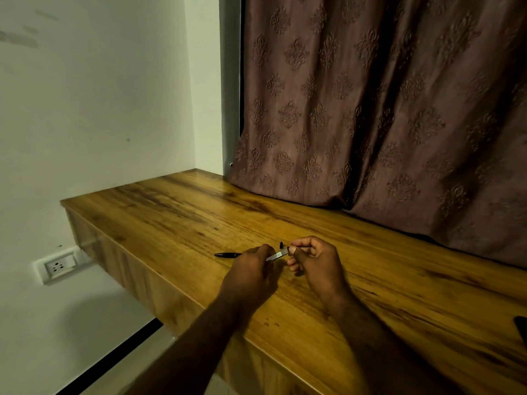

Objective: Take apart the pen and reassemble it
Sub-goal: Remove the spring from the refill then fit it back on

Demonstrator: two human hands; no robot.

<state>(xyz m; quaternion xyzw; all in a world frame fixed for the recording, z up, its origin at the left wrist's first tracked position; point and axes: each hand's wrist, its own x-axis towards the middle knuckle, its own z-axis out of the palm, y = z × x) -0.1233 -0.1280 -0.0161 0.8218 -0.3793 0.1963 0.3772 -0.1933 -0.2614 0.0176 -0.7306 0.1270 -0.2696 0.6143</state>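
Here, mid-task: a person works a pen over a wall-mounted desk, seen from a head-worn camera.

Surface: a glossy wooden desk top with dark grain streaks, its left end against a pale wall, its far edge under a brown embossed curtain.

Pen body: a slim silvery-grey pen barrel is held just above the desk, about midway along it and nearer the front edge than the curtain, spanning the gap between the two hands.

Left hand: the left hand is closed around the barrel's lower end, fingers curled over it.

Right hand: the right hand pinches the barrel's upper end between thumb and fingertips, the other fingers folded in.

Loose parts: a pointed black pen cap or tip section lies on the desk just left of the left hand; a small black end piece sits just behind the barrel, and whether it rests on the desk or is still joined to the barrel cannot be told.

Progress: judged from the separated black piece, the pen is already partly apart; whether the hands are now unscrewing or rejoining cannot be told, and full reassembly appears still to come.

Writing: no brand, label or lettering can be read on the pen.

Surroundings: a white wall socket sits below the desk's left end; a dark object pokes in at the right edge.
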